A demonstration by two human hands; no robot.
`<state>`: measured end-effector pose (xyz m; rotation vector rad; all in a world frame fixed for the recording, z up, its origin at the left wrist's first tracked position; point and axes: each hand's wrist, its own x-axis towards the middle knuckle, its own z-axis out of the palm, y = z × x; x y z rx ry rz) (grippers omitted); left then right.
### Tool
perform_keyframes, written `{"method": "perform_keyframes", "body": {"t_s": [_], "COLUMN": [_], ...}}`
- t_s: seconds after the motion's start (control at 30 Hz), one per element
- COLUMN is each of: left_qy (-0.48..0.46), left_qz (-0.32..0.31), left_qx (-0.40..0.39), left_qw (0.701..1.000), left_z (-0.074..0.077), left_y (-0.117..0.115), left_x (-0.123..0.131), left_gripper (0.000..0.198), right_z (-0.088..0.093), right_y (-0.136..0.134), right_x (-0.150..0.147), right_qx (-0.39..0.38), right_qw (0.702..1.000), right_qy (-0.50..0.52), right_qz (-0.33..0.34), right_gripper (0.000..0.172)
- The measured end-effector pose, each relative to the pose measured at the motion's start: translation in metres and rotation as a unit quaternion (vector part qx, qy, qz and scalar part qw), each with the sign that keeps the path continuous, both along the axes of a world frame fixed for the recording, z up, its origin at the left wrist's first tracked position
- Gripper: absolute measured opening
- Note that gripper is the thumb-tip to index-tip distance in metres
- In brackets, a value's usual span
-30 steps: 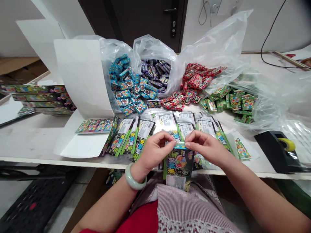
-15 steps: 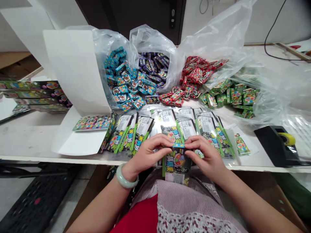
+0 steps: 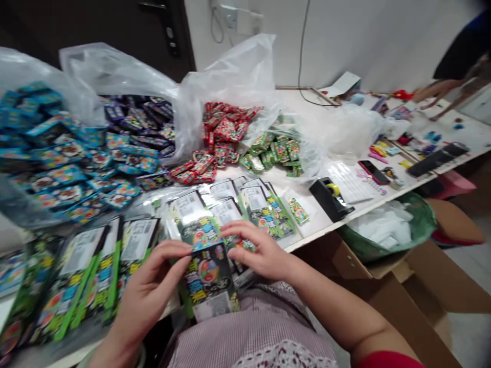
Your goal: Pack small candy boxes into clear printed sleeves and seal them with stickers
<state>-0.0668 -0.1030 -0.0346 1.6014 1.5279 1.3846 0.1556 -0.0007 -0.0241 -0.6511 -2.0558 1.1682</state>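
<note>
A black and green printed candy packet [image 3: 210,278] hangs upright in front of my lap, a narrow light-blue strip [image 3: 205,244] along its top edge. My left hand [image 3: 153,286] pinches the upper left corner between thumb and fingers. At the upper right corner is my right hand [image 3: 261,250], index finger on the strip's end and thumb at the side edge. Just beyond lie flat packets with white barcode labels [image 3: 253,199]. More such packets [image 3: 86,250] lie in a row to the left.
Clear plastic bags hold small blue boxes [image 3: 69,179], purple ones [image 3: 138,117], red ones [image 3: 230,125] and green ones [image 3: 282,151]. A black tape dispenser [image 3: 330,199] stands near the table edge, with a phone [image 3: 373,172] farther right. An open carton [image 3: 414,301] is below.
My view has swung to the right, bringing the phone, carton and another person's arms into sight. Both hands remain at the packet's top edge, the right one's fingers slightly more apart.
</note>
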Motion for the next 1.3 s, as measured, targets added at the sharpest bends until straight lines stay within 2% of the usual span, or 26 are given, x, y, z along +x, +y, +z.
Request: {"method": "perform_keyframes", "body": {"t_s": [0.07, 0.1, 0.13, 0.2, 0.27, 0.33, 0.47, 0.57, 0.8, 0.97, 1.13, 1.3], "left_qy": [0.003, 0.003, 0.002, 0.000, 0.003, 0.013, 0.031, 0.035, 0.017, 0.014, 0.004, -0.016], "left_qz": [0.022, 0.026, 0.028, 0.027, 0.025, 0.027, 0.027, 0.019, 0.016, 0.009, 0.008, 0.003], "left_qx": [-0.018, -0.024, -0.025, -0.021, -0.016, -0.016, -0.013, -0.004, -0.004, 0.001, 0.001, 0.000], "left_qw": [1.000, 0.999, 0.999, 0.999, 1.000, 0.999, 0.999, 0.999, 1.000, 1.000, 1.000, 1.000], "left_z": [-0.001, -0.001, -0.001, 0.000, 0.000, 0.000, -0.001, -0.001, -0.003, -0.005, -0.006, -0.009], "left_y": [0.003, 0.003, 0.004, 0.005, 0.006, 0.008, 0.008, 0.006, 0.006, 0.005, 0.002, 0.004], "left_x": [-0.001, -0.001, -0.001, 0.001, 0.004, 0.005, 0.003, 0.001, 0.003, 0.001, 0.001, 0.003], "left_gripper": [0.009, 0.008, 0.008, 0.008, 0.008, 0.007, 0.006, 0.008, 0.010, 0.011, 0.012, 0.012], "right_z": [-0.002, -0.005, -0.008, -0.016, -0.027, -0.039, -0.057, -0.063, -0.076, -0.081, -0.079, -0.066], "right_y": [0.034, 0.054, 0.074, 0.109, 0.135, 0.149, 0.159, 0.161, 0.158, 0.159, 0.158, 0.145], "right_x": [0.031, 0.050, 0.068, 0.098, 0.115, 0.118, 0.109, 0.107, 0.120, 0.117, 0.113, 0.126], "right_qx": [0.006, 0.017, 0.031, 0.035, 0.035, 0.032, 0.018, 0.006, 0.002, 0.002, 0.008, -0.001], "right_qw": [0.990, 0.967, 0.928, 0.896, 0.878, 0.863, 0.835, 0.828, 0.837, 0.840, 0.849, 0.878], "right_qy": [-0.064, -0.119, -0.204, -0.260, -0.306, -0.347, -0.401, -0.413, -0.383, -0.362, -0.323, -0.234], "right_qz": [-0.126, -0.227, -0.311, -0.359, -0.366, -0.366, -0.375, -0.380, -0.391, -0.405, -0.419, -0.418], "right_gripper": [0.028, 0.029, 0.031, 0.029, 0.023, 0.019, 0.018, 0.016, 0.018, 0.025, 0.015, 0.021]}}
